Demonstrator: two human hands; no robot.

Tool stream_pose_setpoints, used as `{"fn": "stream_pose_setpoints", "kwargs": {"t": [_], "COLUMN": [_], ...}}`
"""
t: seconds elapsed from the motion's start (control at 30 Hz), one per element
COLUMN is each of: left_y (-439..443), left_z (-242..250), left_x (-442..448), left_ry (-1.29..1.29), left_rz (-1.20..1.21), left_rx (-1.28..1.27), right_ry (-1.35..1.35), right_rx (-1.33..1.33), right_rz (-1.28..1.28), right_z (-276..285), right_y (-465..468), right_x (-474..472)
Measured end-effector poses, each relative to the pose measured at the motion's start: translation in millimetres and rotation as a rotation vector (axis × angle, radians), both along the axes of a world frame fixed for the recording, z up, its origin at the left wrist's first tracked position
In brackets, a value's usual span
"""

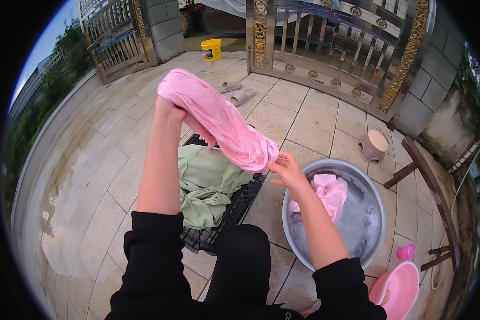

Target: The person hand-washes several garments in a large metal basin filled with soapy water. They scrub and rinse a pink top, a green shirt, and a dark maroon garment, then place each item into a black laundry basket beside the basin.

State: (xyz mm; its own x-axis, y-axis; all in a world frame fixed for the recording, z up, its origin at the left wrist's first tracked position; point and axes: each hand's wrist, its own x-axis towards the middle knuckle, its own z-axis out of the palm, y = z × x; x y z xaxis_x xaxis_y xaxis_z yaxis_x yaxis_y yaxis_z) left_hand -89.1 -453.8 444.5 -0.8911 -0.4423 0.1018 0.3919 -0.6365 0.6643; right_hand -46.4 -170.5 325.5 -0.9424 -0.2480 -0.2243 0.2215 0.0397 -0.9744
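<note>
A long bunched pink cloth [224, 120] stretches diagonally between my hands, above a black plastic crate [208, 240]. My left hand [171, 107] grips its upper end, and the fabric drapes over and hides most of the fingers. At the lower end, my right hand [288, 172] has thumb and fingertips on the fabric edge, with the other fingers loosely spread. Crumpled light green cloth [208, 184] lies in the crate. To the right, a grey metal basin [378, 240] holds cloudy water and another pink cloth [332, 196], partly behind my right forearm.
A pink plastic basin [404, 288] and small pink cup [406, 251] sit at lower right. Beyond are a low stool [373, 146] and a tipped wooden bench [432, 188]. Slippers [241, 97], a yellow bucket [211, 50] and a metal gate [324, 40] are farther off on tiled ground.
</note>
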Motion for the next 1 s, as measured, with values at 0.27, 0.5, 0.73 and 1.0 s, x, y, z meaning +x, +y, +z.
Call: {"fn": "stream_pose_setpoints", "kwargs": {"t": [0.27,0.5,0.73,1.0], "left_y": [-146,-122,155,329], "left_z": [-214,-78,-64,-285], "left_x": [39,38,-35,-72], "left_ry": [-0.923,-1.178,-0.056,0.074], "left_rz": [0.128,-0.477,-0.683,-1.273], "left_rx": [-2.093,-2.377,-1.777,-2.062], "right_ry": [-0.176,-0.438,0.241,0.075], "right_rx": [0.278,0.641,1.213,1.23], "right_rz": [0.147,-0.024,-0.205,0.116], "right_z": [-96,-185,-257,-296], "right_y": [61,207,243,222], "right_x": [7,27,3,15]}}
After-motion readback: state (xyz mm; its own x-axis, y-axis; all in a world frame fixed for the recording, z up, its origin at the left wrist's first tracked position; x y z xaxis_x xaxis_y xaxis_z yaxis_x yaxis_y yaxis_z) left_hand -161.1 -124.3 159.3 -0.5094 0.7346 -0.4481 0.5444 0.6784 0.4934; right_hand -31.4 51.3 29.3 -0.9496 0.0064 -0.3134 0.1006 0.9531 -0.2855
